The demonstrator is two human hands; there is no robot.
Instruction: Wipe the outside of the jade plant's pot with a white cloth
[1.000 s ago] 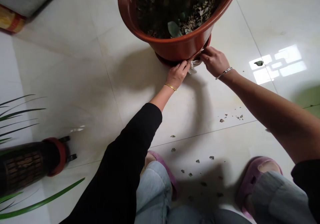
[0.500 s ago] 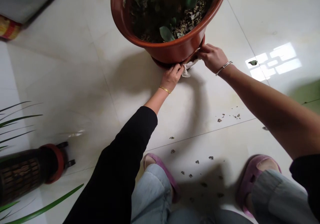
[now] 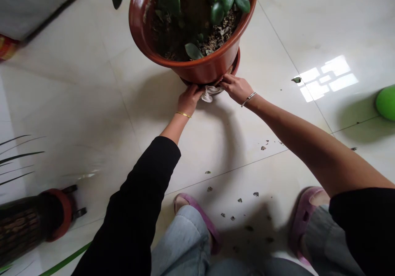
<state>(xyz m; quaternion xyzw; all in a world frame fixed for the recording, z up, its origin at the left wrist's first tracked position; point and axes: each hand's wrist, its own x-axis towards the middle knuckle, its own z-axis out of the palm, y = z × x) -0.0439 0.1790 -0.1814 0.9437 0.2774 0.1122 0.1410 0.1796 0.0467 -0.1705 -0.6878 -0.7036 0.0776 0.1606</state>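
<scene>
A reddish-brown plant pot [image 3: 200,71] with a leafy green plant and dry soil stands in a matching saucer [image 3: 237,62] on the floor. A crumpled whitish cloth [image 3: 210,93] lies along the front of the saucer, between my two hands. My left hand [image 3: 189,99], with a gold bracelet, is closed on the cloth's left end at the pot's base. At the other end, my right hand [image 3: 237,87], wearing a silver bangle, pinches the cloth against the saucer's rim. My fingertips are partly hidden under the pot's curve.
Small dry leaf bits [image 3: 240,200] are scattered on the glossy tiles before my feet in pink shoes [image 3: 197,210]. A fallen leaf [image 3: 296,80] lies to the right, near a green round object [image 3: 387,103]. A dark planter on a red wheeled base [image 3: 63,214] stands at left.
My right hand has moved left and nearer along the saucer's rim, closer to my left hand. The cloth is more bunched between them. The view has shifted slightly.
</scene>
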